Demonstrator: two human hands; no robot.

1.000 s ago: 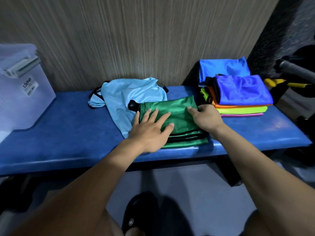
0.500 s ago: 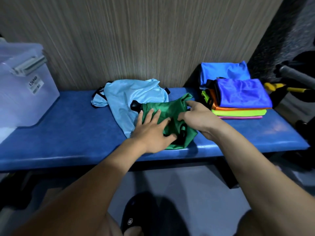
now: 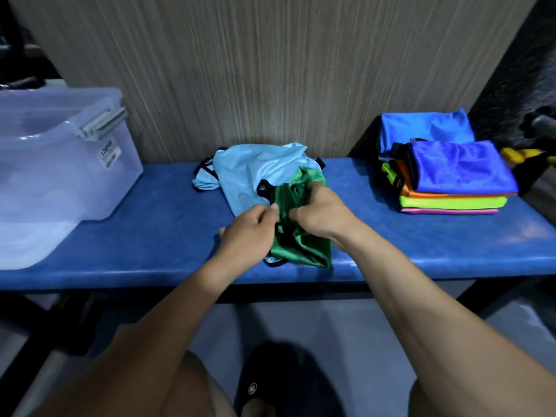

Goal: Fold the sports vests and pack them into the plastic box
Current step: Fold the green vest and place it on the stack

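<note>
The person bends over a blue padded bench [image 3: 144,236] that runs along a wood-grain wall [image 3: 255,70]. Both hands are bunched into a green vest [image 3: 301,245] lying near the bench's front edge, about midway along it. The left hand [image 3: 249,233] pinches a gather of the green cloth at its left side, fingers curled tight. The right hand [image 3: 322,209] grips the cloth from the other side, fingers closed around a fold, with its thumb close to the left hand's. The vest is crumpled rather than flat, with a loop of black trim sticking out at its far left corner. Beneath and behind it lies a light blue vest [image 3: 252,173], loosely rumpled and reaching toward the bench's back edge. At the left end of the bench stands a clear plastic box [image 3: 60,182] with its lid on and a grey latch at its side. Toward the right end, well apart from the hands, sits a neat stack of folded vests [image 3: 451,182], with blue on top and orange, yellow-green and pink below.
</note>
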